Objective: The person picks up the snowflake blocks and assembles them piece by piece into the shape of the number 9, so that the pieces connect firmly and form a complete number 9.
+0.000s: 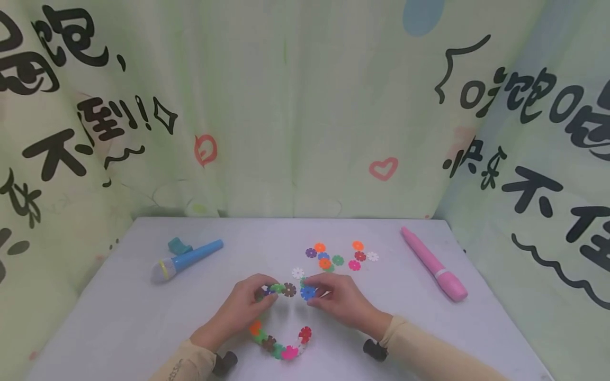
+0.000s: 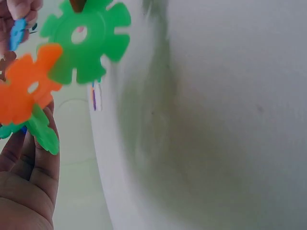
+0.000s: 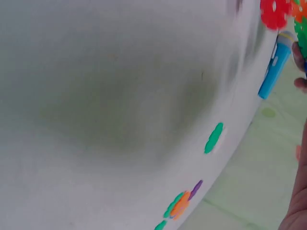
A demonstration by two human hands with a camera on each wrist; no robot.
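My left hand (image 1: 245, 301) holds a chain of interlocking plastic snowflake discs up off the table, with a green disc (image 1: 278, 288) by its fingertips and a brown disc (image 1: 289, 289) sticking out to the right. My right hand (image 1: 344, 299) pinches a blue disc (image 1: 307, 293), a small gap away from the brown one. The chain curves down below the hands to a red disc (image 1: 305, 333) at its free end, by way of a pink disc (image 1: 289, 352). In the left wrist view, an orange disc (image 2: 31, 84) and a green disc (image 2: 86, 40) hang close to the camera.
Loose discs lie behind the hands, including a purple one (image 1: 311, 253), a pink one (image 1: 354, 265) and a white one (image 1: 373, 256). A blue toy microphone (image 1: 195, 255) and a teal piece (image 1: 179, 246) lie at left, a pink marker-shaped toy (image 1: 431, 262) at right.
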